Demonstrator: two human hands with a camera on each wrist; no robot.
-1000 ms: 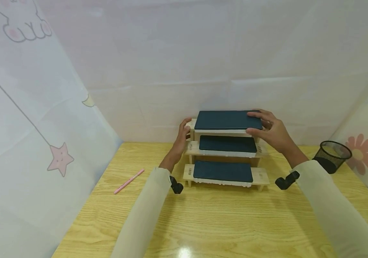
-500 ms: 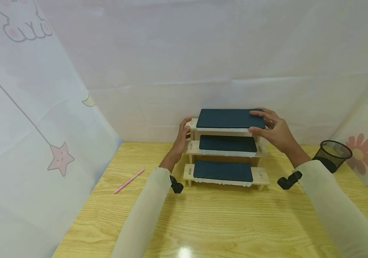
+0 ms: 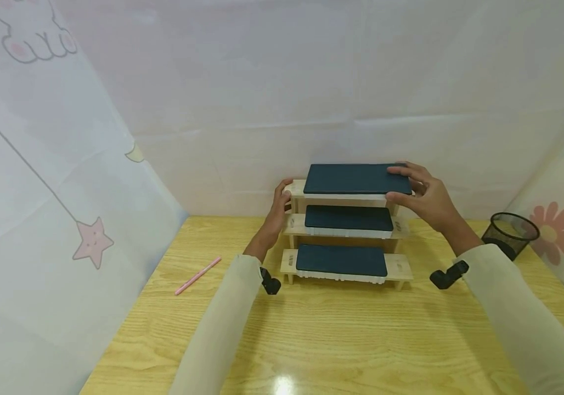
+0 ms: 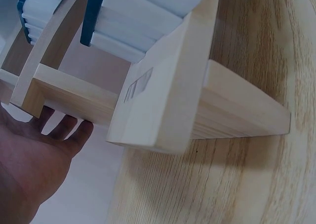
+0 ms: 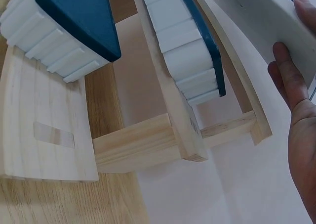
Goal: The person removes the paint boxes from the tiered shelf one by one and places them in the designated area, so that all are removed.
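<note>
A three-tier wooden shelf stand [image 3: 289,262] stands against the back sheet. White boxes with dark blue lids sit on its lower tier [image 3: 341,260] and middle tier [image 3: 348,218]. At the top, my right hand [image 3: 432,200] holds the right end of a larger white box with a dark blue lid [image 3: 356,178], thumb on the front edge and fingers over the lid. In the right wrist view this box [image 5: 256,16] appears raised off the top shelf at that end. My left hand [image 3: 277,211] grips the stand's upper left side; in the left wrist view its fingertips [image 4: 81,135] curl behind the wood.
A pink pen [image 3: 198,276] lies on the wood-grain table [image 3: 351,334] to the left. A black mesh pen holder [image 3: 511,233] leans at the right, near the patterned side sheet [image 3: 553,241]. The back sheet [image 3: 242,137] rises just behind the stand.
My right hand has moved a little to the right and up, and the top box has shifted with it. The left hand stays at the stand's left side.
</note>
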